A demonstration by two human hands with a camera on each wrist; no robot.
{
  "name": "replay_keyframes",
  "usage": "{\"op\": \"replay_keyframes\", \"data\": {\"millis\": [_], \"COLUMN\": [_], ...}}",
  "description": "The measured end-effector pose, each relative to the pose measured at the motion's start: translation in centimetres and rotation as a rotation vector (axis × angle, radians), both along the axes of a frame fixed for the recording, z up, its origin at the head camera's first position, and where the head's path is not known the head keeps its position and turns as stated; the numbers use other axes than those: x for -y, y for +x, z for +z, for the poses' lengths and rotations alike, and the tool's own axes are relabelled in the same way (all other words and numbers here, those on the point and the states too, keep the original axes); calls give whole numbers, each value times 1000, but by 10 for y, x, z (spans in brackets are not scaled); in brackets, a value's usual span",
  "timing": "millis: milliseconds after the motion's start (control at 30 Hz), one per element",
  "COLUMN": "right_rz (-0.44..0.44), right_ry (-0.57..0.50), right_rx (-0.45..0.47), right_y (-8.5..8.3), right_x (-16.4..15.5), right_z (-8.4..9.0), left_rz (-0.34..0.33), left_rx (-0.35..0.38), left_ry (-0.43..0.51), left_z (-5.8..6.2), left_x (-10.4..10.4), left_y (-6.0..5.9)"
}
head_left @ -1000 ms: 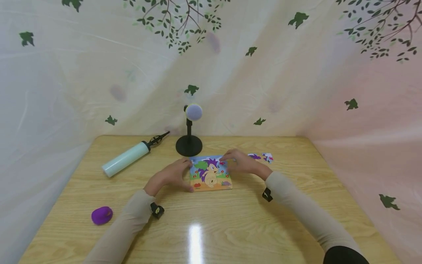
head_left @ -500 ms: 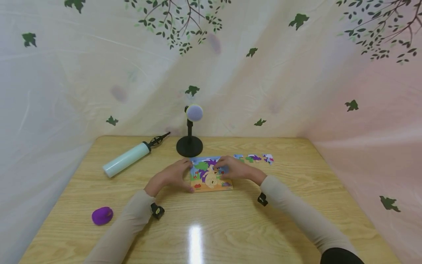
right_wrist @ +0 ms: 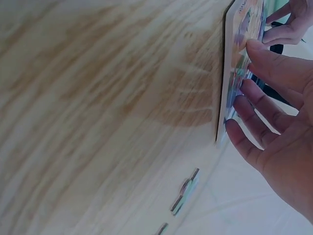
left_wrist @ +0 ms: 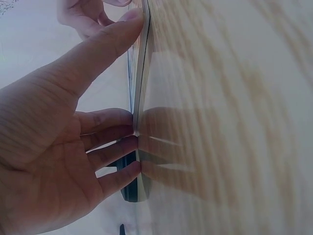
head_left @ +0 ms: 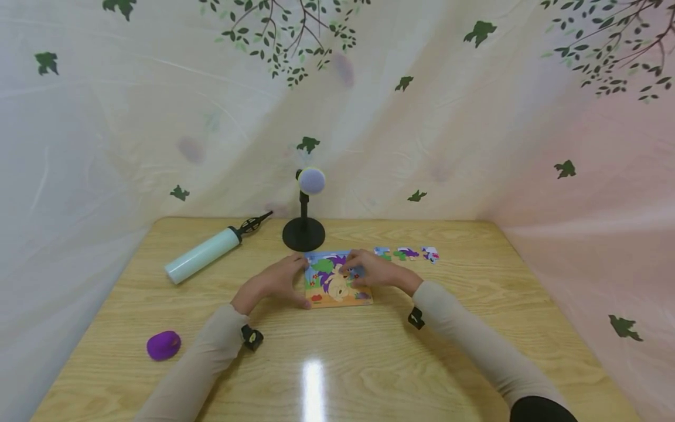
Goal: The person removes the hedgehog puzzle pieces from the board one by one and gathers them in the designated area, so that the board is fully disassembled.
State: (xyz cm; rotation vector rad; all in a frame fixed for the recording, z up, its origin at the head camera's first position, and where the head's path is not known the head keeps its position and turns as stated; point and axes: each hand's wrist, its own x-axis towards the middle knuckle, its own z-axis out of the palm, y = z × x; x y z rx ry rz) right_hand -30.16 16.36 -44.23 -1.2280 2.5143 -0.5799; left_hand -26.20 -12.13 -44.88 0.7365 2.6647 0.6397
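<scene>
A flat jigsaw puzzle (head_left: 324,293) showing a purple-haired cartoon animal lies on the wooden table. My left hand (head_left: 271,281) is at its left side, thumb by the near corner and fingers by the far one. In the left wrist view, those fingertips touch the edge of the puzzle board (left_wrist: 140,83). My right hand (head_left: 377,269) reaches over the picture's right half, covering part of the animal's face. In the right wrist view, its thumb and spread, slightly bent fingers (right_wrist: 252,110) rest on the board. Whether a piece lies under the thumb and index finger, I cannot tell.
Several loose puzzle pieces (head_left: 406,254) lie in a row right of the board. Behind it stands a round lamp-like device (head_left: 303,234) on a black base. A pale green hand pump (head_left: 203,256) lies back left, and a purple rounded object (head_left: 163,346) front left.
My right hand has moved left from the board's upper right corner onto the picture, uncovering a loose piece beside the board. The left hand has stayed at the left edge.
</scene>
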Motion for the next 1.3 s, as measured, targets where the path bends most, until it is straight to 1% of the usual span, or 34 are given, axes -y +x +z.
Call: {"op": "replay_keyframes", "data": {"millis": [267,400,600,800,1033,1300], "right_rz": [-28,-23,-25,-18,-58,-47], "right_ry": [21,26,23,31,62,111], "right_rx": [40,29,43,43,69,43], "right_y": [-2,-2,-2,-3,0,3], "right_x": [4,5,7,7,3,0], "right_z": [1,1,3,5,12,16], "left_rz": [-2,-12,-10,-13,-14,1], "left_rx": [9,3,6,3,-3,3], "left_ry": [8,4,7,5,-3,4], "left_z": [3,3,6,5,3,4], "left_x": [0,0,1,1,0,-1], "left_y": [0,1,2,1,0,1]}}
